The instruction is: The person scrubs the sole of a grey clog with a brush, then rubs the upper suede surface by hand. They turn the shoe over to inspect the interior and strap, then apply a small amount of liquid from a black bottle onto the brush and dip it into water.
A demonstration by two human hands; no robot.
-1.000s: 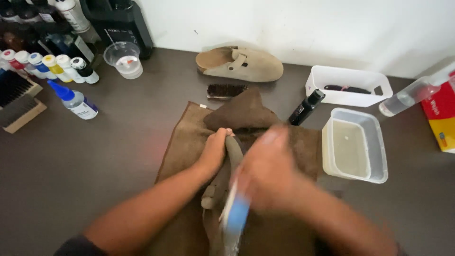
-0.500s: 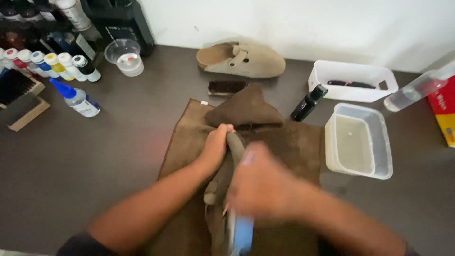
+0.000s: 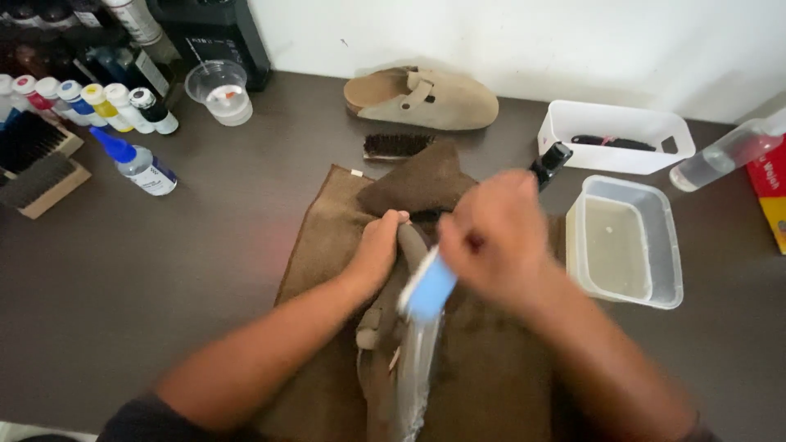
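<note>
My left hand (image 3: 377, 250) grips the toe end of a tan suede clog (image 3: 393, 344) that stands on its side on a brown towel (image 3: 323, 237). My right hand (image 3: 495, 237), blurred by motion, holds a brush with a light blue handle (image 3: 427, 288) against the clog's side. The clog's lower part looks wet and shiny. A matching tan clog (image 3: 422, 98) lies at the back by the wall.
A dark bristle brush (image 3: 395, 146) lies behind the towel. At right are a clear tub of water (image 3: 624, 243), a white bin (image 3: 614, 137), a black bottle (image 3: 550, 164) and a spray bottle (image 3: 720, 155). At left stand small colour-capped bottles (image 3: 82, 102), a blue-nozzled bottle (image 3: 135, 161), a plastic cup (image 3: 219, 92) and wooden brushes (image 3: 37, 168).
My right hand with the blue-handled brush has swept from the clog's lower part up toward its toe end. My left hand keeps its grip in the same place.
</note>
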